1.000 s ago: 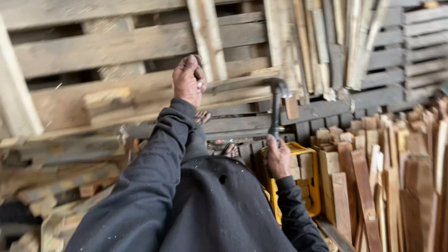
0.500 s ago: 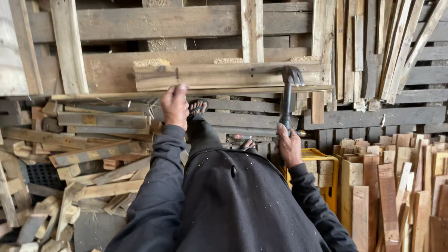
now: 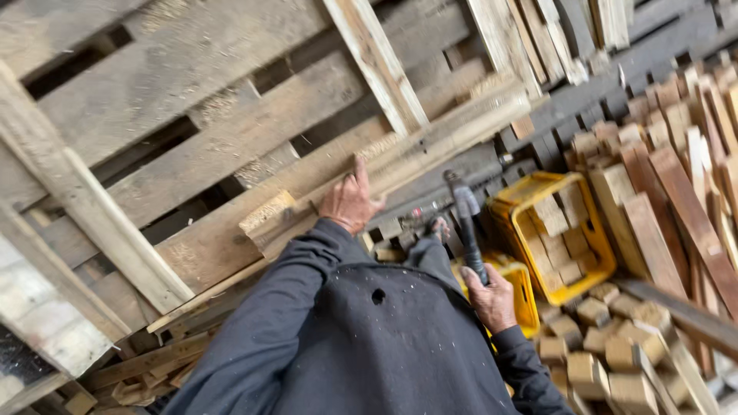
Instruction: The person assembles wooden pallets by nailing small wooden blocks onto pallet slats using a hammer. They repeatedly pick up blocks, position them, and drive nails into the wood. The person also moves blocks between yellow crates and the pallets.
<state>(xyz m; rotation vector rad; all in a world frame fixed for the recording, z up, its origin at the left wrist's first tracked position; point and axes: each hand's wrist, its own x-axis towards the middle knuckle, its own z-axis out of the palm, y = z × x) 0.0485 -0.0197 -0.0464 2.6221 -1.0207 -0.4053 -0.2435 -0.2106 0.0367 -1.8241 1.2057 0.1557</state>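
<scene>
hammer (image 3: pixel 466 223), dark and long-handled, sits in the right hand (image 3: pixel 492 296), whose grip is wrapped tight round the lower end of the handle, with the head pointing up and away toward the stacked wood. the left hand (image 3: pixel 350 201) lies flat and open on a pale wooden plank (image 3: pixel 384 165), fingers spread, closed on nothing; that plank runs slantwise across the front of a leaning pallet (image 3: pixel 184 115) made of worn grey boards. both arms come out of dark sleeves, and a dark garment (image 3: pixel 369 338) with a small hole fills the lower middle of the view. just beyond the hammer stands a yellow plastic crate (image 3: pixel 507 207) holding short wood blocks, tilted, with a second yellow crate edge below it. to the right, cut boards (image 3: pixel 676 192) stand packed on end, and loose blocks (image 3: pixel 607 353) lie heaped near the right wrist. scrap strips lie piled at lower left.
</scene>
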